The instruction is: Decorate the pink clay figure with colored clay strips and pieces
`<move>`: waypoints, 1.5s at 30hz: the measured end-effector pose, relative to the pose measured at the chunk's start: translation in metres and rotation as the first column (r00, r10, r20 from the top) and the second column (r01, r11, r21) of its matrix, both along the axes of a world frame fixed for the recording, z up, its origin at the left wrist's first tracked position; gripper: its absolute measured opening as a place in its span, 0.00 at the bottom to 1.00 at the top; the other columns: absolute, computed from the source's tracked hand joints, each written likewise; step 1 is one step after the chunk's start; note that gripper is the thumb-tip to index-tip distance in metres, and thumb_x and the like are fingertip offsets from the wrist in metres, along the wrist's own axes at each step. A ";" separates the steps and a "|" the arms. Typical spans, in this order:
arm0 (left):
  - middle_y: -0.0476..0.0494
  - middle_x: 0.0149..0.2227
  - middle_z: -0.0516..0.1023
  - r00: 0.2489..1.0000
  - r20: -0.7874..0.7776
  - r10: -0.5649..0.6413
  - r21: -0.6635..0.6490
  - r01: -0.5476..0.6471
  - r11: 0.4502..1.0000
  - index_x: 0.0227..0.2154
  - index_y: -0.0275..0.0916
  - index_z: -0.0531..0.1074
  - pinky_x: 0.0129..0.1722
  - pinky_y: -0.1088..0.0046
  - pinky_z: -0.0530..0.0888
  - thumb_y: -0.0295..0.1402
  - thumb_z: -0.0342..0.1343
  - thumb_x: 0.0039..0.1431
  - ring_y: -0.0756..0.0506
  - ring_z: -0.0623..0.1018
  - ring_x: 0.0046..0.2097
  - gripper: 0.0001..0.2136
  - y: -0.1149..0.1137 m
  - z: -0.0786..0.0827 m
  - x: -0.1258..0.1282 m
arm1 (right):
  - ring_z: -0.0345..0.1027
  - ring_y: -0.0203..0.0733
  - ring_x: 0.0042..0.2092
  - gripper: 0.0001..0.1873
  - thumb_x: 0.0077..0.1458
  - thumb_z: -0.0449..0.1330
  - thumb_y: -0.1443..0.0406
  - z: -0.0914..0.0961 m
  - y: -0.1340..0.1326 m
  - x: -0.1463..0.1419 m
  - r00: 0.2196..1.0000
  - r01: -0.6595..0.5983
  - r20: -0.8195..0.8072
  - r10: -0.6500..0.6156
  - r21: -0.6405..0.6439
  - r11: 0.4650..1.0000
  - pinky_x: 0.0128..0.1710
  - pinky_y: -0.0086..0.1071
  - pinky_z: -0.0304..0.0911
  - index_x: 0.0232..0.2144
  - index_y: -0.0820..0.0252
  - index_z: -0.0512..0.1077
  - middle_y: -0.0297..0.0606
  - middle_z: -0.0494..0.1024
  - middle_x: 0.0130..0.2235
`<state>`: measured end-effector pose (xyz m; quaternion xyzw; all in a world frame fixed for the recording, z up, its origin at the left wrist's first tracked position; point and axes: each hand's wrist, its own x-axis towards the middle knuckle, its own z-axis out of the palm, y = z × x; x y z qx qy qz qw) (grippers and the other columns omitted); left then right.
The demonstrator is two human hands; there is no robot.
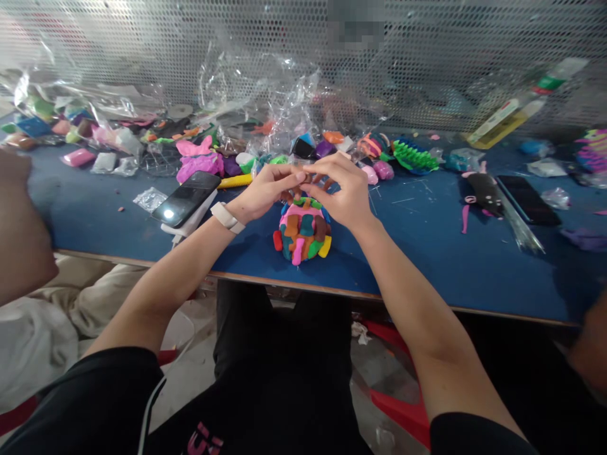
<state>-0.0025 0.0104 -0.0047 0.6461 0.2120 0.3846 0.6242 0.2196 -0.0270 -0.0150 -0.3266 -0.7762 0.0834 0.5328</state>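
My left hand [272, 188] and my right hand [345, 188] meet at the fingertips over the blue table. Both are closed in a pinch around something small and brownish, mostly hidden by the fingers. Just below them stands a rounded modelling-clay figure [303, 230], covered in patches of pink, orange, teal, brown and green. Red and yellow lumps stick out at its sides, and a pink strip runs down its front. The fingers hide part of its top. I cannot tell whether they touch it.
Left of my hands a phone [190, 197] lies on a white object, near a yellow tool [236, 181]. Clay pieces and plastic wrappers line the perforated metal back panel [417, 44]. At right are a tilted bottle [509, 117], a dark phone [528, 199] and another person's arm [590, 344].
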 end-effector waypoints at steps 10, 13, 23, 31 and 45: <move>0.39 0.54 0.87 0.982 -0.036 0.187 0.297 -0.168 0.940 0.58 0.43 0.81 0.39 0.73 0.80 0.58 0.70 0.69 0.47 0.85 0.45 0.27 0.005 -0.004 -0.008 | 0.84 0.47 0.44 0.25 0.70 0.68 0.37 0.002 -0.001 -0.002 0.994 0.098 -0.045 -0.103 -0.095 0.991 0.41 0.44 0.84 0.49 0.47 0.87 0.40 0.86 0.51; 0.37 0.60 0.84 0.960 -0.035 0.279 0.533 -0.218 0.818 0.60 0.44 0.79 0.46 0.69 0.84 0.56 0.70 0.70 0.43 0.86 0.52 0.26 0.008 -0.006 -0.009 | 0.85 0.47 0.42 0.31 0.66 0.69 0.32 -0.001 0.003 -0.003 0.988 0.083 -0.114 -0.108 -0.204 0.976 0.37 0.40 0.82 0.47 0.50 0.87 0.42 0.88 0.50; 0.41 0.50 0.85 0.896 -0.060 0.440 0.691 -0.281 0.666 0.56 0.43 0.82 0.47 0.67 0.83 0.34 0.69 0.70 0.44 0.86 0.48 0.14 0.005 -0.015 -0.001 | 0.88 0.50 0.45 0.34 0.56 0.75 0.31 -0.011 0.016 -0.005 0.958 -0.095 -0.285 0.004 -0.306 0.947 0.49 0.46 0.86 0.45 0.51 0.86 0.40 0.91 0.45; 0.41 0.50 0.88 0.885 -0.139 0.443 0.687 -0.236 0.687 0.57 0.40 0.83 0.51 0.66 0.83 0.28 0.66 0.66 0.44 0.87 0.49 0.17 0.005 -0.009 -0.004 | 0.86 0.47 0.41 0.34 0.61 0.72 0.31 -0.008 0.010 -0.004 0.983 0.010 -0.175 -0.063 -0.287 0.958 0.39 0.40 0.83 0.46 0.52 0.86 0.41 0.90 0.46; 0.42 0.45 0.88 0.892 -0.344 0.294 0.557 -0.058 0.828 0.46 0.42 0.88 0.50 0.63 0.82 0.39 0.72 0.66 0.43 0.85 0.46 0.10 -0.035 -0.026 -0.066 | 0.82 0.46 0.42 0.26 0.73 0.64 0.38 -0.006 0.000 -0.010 0.991 0.131 -0.001 -0.133 -0.143 0.981 0.34 0.37 0.78 0.44 0.52 0.84 0.43 0.86 0.47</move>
